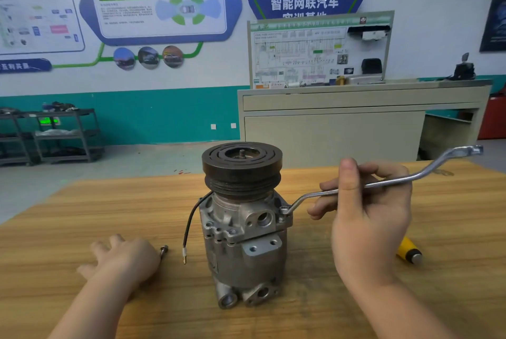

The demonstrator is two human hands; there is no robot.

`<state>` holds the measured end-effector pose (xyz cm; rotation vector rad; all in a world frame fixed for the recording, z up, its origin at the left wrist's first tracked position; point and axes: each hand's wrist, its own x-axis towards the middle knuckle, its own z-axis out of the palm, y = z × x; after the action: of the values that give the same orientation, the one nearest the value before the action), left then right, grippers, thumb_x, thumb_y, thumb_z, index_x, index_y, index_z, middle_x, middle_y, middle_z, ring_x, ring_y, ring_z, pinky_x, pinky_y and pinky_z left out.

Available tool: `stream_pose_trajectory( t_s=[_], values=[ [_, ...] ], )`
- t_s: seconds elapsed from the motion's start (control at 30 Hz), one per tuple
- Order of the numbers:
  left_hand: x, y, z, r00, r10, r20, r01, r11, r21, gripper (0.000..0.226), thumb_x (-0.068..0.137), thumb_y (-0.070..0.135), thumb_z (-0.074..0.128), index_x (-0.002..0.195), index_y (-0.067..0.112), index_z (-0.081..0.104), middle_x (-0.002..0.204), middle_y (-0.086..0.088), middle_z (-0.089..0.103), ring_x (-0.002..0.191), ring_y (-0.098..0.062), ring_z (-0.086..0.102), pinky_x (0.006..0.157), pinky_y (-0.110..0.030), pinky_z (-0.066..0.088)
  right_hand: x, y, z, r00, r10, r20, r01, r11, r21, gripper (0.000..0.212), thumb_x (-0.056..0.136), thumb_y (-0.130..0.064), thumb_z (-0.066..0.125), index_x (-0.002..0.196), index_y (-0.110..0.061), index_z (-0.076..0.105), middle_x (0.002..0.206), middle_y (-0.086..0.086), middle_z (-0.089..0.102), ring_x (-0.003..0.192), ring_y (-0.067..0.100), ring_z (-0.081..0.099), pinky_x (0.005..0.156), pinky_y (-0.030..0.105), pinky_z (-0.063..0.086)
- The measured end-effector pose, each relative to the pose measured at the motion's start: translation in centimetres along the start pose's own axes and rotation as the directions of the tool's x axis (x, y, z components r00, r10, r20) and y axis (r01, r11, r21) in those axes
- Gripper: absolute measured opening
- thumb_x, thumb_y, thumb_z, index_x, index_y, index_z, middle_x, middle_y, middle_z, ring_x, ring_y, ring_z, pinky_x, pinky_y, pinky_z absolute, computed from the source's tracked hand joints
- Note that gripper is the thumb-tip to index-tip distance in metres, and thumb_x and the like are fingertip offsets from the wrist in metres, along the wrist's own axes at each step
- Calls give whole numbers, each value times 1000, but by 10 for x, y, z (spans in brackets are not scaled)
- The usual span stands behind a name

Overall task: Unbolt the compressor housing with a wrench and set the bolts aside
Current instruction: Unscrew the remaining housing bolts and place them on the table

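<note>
One bolt (163,250) already lies on the table (82,207) by my flat, empty left hand (123,256). My right hand (367,215) holds the wrench (397,181), its ring on a bolt atop the compressor (243,229) mid-table. More bolts remain, I think. There is room all around to swing.

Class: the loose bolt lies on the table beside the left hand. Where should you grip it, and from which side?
Pinch the bolt across its shank, coming down from above with the left hand, which rests flat next to it. It lies flat on the wooden table, head end away from the camera, so only its sides offer the fingers a hold.
</note>
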<state>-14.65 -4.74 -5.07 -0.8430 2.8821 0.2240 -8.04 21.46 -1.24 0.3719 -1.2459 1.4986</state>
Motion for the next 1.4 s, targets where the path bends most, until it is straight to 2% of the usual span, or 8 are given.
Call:
stream_pose_trajectory(
  t_s=[0.27,0.4,0.53,0.67,0.93,1.13,1.23,1.4],
  values=[
    [-2,3,2,1000,-22,15,22,999,34,41,99,27,30,134,20,49,155,-9,17,143,-35,9,108,-47,28,-4,4,-3,962,-230,148,233,972,-7,19,95,-42,56,79,-33,52,60,-2,60,42,6,59,46,24,46],
    [-8,11,-3,979,-8,-205,-46,965,-258,39,102,31,35,130,8,50,142,-20,36,132,-38,27,106,-48,30,-5,4,-5,897,-353,268,383,921,-70,36,99,-41,48,73,-17,50,59,-6,46,50,6,46,50,19,38],
    [-30,23,-10,765,248,-595,-629,492,-602,44,101,44,37,122,9,54,110,1,55,104,-16,47,91,-35,40,-9,-2,1,802,-449,393,541,826,-160,60,97,-45,45,55,-3,56,54,-1,49,50,8,43,44,20,36],
    [-60,30,-12,692,495,-526,-642,88,-762,56,82,70,32,119,32,49,110,22,59,97,14,56,77,-11,40,-10,-5,5,817,-433,380,524,834,-175,64,95,-47,48,52,-1,60,51,1,54,44,13,49,39,23,39],
    [-65,36,-3,542,678,-497,-691,22,-723,95,50,63,79,132,42,37,123,26,58,112,13,54,84,-2,42,-16,-14,21,816,-451,362,547,804,-232,68,101,-43,37,45,-6,45,55,-8,31,50,4,27,51,9,21],
    [-65,40,-1,511,697,-503,-730,42,-683,101,51,62,86,137,33,42,133,10,56,125,-10,53,106,-40,44,-25,-13,22,799,-519,304,592,767,-247,69,104,-38,32,45,-4,45,46,5,39,46,10,34,47,13,26],
    [-64,40,1,526,680,-510,-740,70,-669,102,49,66,83,137,41,38,134,16,52,125,-2,49,108,-38,42,-31,-4,21,872,-458,171,485,854,-189,61,105,-37,29,56,-4,46,52,6,45,45,18,45,40,31,32],
    [-63,40,3,527,669,-524,-756,87,-649,100,49,73,79,136,48,35,133,24,48,124,6,45,109,-33,41,-26,5,18,985,-171,-33,175,969,172,53,102,-43,36,57,-18,47,54,-2,47,50,7,48,47,16,32]
  ],
)
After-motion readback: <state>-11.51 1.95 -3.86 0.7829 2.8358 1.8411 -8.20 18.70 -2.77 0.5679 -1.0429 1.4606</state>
